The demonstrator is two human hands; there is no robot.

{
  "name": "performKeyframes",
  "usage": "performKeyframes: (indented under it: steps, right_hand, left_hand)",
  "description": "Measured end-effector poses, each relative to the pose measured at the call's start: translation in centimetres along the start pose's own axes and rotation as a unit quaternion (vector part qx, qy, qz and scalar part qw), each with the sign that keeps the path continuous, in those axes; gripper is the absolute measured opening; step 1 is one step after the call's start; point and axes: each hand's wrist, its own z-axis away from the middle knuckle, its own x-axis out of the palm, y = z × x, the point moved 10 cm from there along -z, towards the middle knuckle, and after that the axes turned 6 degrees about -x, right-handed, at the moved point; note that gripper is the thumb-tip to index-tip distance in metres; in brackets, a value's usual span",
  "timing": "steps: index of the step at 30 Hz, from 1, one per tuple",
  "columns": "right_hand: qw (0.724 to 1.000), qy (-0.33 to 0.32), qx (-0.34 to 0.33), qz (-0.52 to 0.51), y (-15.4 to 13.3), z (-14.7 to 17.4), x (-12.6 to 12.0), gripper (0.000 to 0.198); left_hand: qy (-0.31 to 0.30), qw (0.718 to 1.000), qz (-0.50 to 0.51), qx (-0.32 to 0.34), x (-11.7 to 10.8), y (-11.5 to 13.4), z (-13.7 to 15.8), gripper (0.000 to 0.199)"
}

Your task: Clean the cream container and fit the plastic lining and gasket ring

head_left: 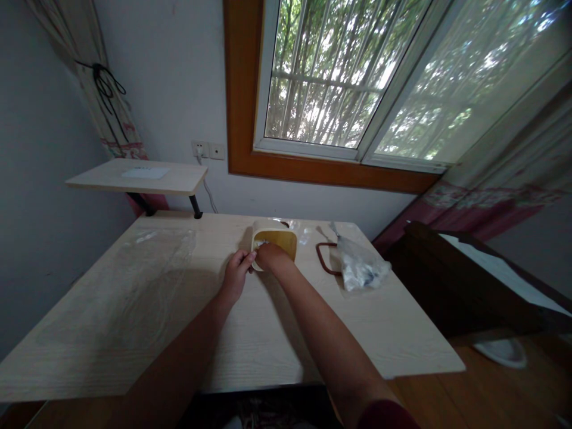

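A small cream box-like container (292, 233) with a yellowish inside stands near the back middle of the table, its opening tilted towards me. My left hand (238, 269) pinches the near left edge of this container between thumb and fingers. My right hand (273, 257) reaches into the opening from the right. Its fingertips are hidden inside, beside a small whitish bit that I cannot make out. Behind the container a bit of brown shows at its top edge.
On the table (357, 345), a brown D-shaped handle (318, 256) lies right of the container, partly under a clear plastic bag (361, 265) holding something dark. A flat clear plastic sheet (165, 262) spreads at left. Behind it stands a raised shelf (179, 177) on black legs.
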Motion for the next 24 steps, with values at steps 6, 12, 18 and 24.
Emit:
performKeyframes:
  steps: [6, 12, 18, 24]
  right_hand:
    - [1.0, -0.002, 0.016, 0.011, 0.58, -0.31, 0.44, 0.043]
    - [0.999, 0.0, 0.029, 0.02, 0.83, -0.09, 0.39, 0.042]
    - [0.999, -0.001, 0.04, 0.028, 0.76, 0.3, 0.03, 0.04]
    - [0.997, 0.014, 0.05, 0.049, 0.76, 0.57, -0.12, 0.04]
  left_hand:
    - [-0.01, 0.999, -0.011, 0.029, 0.1, 0.45, 0.1, 0.039]
    - [-0.023, 0.999, -0.024, 0.029, 0.23, 0.44, 0.08, 0.039]
    - [-0.02, 0.999, -0.023, 0.029, 0.19, 0.35, 0.04, 0.039]
    - [-0.027, 0.999, -0.022, 0.029, 0.29, 0.27, -0.04, 0.038]
